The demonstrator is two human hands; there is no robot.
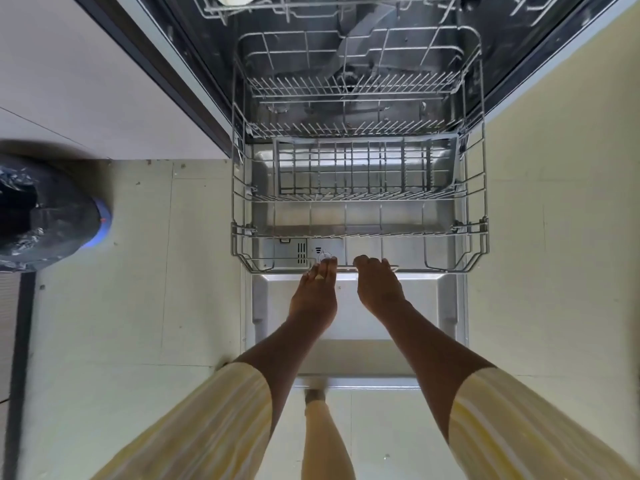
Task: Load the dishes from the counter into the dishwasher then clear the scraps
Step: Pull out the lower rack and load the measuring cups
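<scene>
The dishwasher stands open below me, its door (349, 306) folded down flat. The lower wire rack (239, 216) is pulled out over the door and holds no dishes; a cutlery basket (363, 168) sits in its middle. My left hand (317, 292) and my right hand (375, 285) both reach to the rack's front rail, with fingers curled over the wire. The upper rack (277, 8) shows at the top edge with pale dishes in it.
A bin lined with a dark bag (45, 213) stands on the floor at the left. A cabinet front (86, 81) flanks the dishwasher on the left. Pale floor tiles (138, 271) lie on both sides of the door. My foot (315, 396) is below the door.
</scene>
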